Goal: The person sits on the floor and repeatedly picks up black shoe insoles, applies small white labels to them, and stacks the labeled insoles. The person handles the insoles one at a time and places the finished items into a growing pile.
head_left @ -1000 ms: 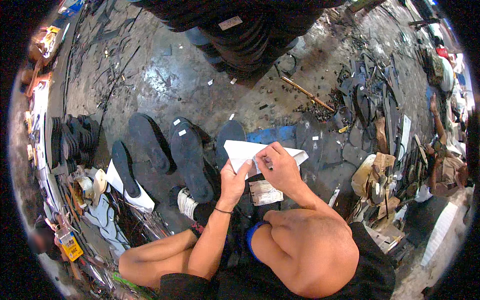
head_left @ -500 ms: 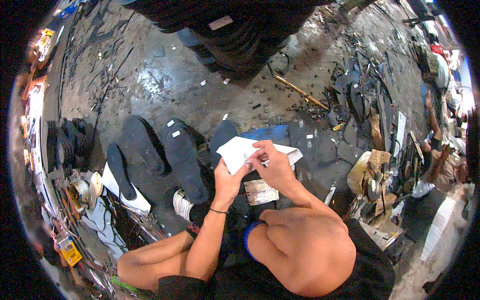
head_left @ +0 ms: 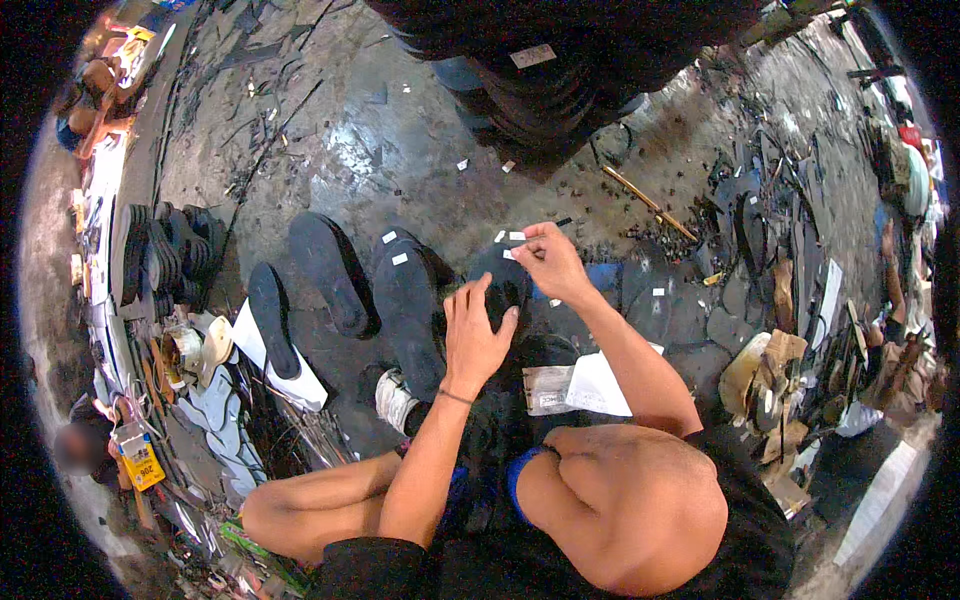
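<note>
Several black shoe soles lie in a row on the floor before me. My left hand (head_left: 478,335) is spread open, with its fingers apart, at the near end of a black sole (head_left: 497,268). Over the far end of that sole, my right hand (head_left: 550,262) has its thumb and forefinger closed at a small white label (head_left: 509,254). Another white label touches the forefinger. To the left, a second sole (head_left: 403,300) bears two white labels (head_left: 400,259). A white sheet (head_left: 600,388) lies beneath my right forearm, partly hidden.
A printed pale piece (head_left: 546,390) lies beside the sheet. Further left are a bare sole (head_left: 330,275) and a narrow sole (head_left: 268,310) on white paper. Stacked soles (head_left: 165,250) stand at far left. A wooden stick (head_left: 650,203) and scraps cover the floor.
The white sheet has left my hands and lies by my right forearm. My left hand has opened; my right hand has moved out to the sole's far end. The view has shifted left.
</note>
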`<state>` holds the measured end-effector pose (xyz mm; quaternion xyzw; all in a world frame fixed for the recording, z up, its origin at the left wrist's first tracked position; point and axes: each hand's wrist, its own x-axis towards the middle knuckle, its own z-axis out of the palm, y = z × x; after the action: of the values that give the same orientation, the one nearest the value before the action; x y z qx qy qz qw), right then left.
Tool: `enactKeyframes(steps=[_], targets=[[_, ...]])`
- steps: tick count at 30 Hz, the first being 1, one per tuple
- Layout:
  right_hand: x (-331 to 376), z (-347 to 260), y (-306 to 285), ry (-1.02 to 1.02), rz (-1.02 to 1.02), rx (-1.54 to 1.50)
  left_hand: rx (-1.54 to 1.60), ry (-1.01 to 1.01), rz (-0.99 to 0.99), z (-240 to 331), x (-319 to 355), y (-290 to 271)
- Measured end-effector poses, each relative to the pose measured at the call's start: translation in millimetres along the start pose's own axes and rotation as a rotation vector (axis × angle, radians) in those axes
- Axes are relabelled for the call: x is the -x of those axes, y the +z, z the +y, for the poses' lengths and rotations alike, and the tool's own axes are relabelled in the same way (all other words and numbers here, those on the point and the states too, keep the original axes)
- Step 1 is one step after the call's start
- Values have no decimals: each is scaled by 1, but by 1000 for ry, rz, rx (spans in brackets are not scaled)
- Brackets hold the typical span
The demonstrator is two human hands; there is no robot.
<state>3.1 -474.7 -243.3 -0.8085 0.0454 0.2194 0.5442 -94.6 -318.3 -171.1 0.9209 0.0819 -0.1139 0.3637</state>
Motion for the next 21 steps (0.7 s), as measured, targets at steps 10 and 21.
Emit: enactKeyframes(steps=[10,21], targets=[[-5,5,19,-211,240,279,-290,-37,-49,1,-27,32],[70,-37,104,-58,-325,-49,84,-347,388,-83,30,-71]])
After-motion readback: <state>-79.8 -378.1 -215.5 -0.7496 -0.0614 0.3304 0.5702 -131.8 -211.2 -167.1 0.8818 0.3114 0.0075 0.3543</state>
